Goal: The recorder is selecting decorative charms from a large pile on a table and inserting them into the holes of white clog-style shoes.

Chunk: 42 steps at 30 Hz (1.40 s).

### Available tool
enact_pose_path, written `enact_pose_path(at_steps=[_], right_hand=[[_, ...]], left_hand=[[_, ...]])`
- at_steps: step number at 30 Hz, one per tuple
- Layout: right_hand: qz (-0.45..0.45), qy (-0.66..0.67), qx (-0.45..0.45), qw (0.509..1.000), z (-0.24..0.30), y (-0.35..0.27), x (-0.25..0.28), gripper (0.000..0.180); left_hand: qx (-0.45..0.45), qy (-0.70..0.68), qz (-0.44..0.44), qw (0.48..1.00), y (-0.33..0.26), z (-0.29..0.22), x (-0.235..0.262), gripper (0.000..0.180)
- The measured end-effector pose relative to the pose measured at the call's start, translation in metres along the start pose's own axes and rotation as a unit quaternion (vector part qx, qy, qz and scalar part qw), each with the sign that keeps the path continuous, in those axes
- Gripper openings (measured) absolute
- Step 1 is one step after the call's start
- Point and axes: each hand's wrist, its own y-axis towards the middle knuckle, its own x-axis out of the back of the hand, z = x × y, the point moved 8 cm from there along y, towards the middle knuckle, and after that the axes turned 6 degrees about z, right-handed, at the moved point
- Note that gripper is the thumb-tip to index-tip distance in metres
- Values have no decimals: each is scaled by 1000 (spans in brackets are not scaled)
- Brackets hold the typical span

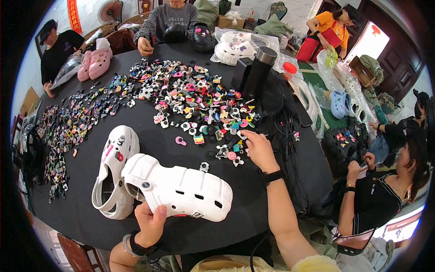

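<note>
My left hand (152,223) grips a white clog (181,183) at its heel end, with the thumb on top. The clog is tilted on its side, its vent holes showing; a few charms show along its lower edge. A second white clog (121,149), with black, pink and red charms on it, lies just left, partly behind the first. My right hand (258,149) reaches to the near right edge of a big pile of colourful shoe charms (195,97). Its index finger is stretched out and touches the charms; the other fingers are partly curled, and nothing shows held.
A black tumbler (260,70) stands behind the pile, near black cables (290,149). Pink clogs (96,61) and bagged white clogs (233,50) sit along the far side. Several people are around; one at right (376,195) works with black clogs (342,140).
</note>
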Motion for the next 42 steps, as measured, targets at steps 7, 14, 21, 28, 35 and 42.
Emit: enact_pose_path(at_steps=[7,14,21,28,35,42], right_hand=[[-37,182,16,982,10,3,11,30],[-217,48,-43,974,-27,-7,54,27],[-77,-71,-76,992,-25,-5,26,31],[-10,-76,-113,991,-25,-3,21,28],[-129,57,-70,988,-38,-3,34,21],[-114,170,-37,978,-24,0,32,23]], left_hand=[[6,11,-2,1000,0,4,2,17],[-11,24,2,1000,-1,2,3,23],[33,20,31,999,-3,8,1,33],[2,13,-1,1000,0,1,2,18],[-4,12,-3,1000,-1,5,3,20],[22,-18,9,1000,-2,5,2,23]])
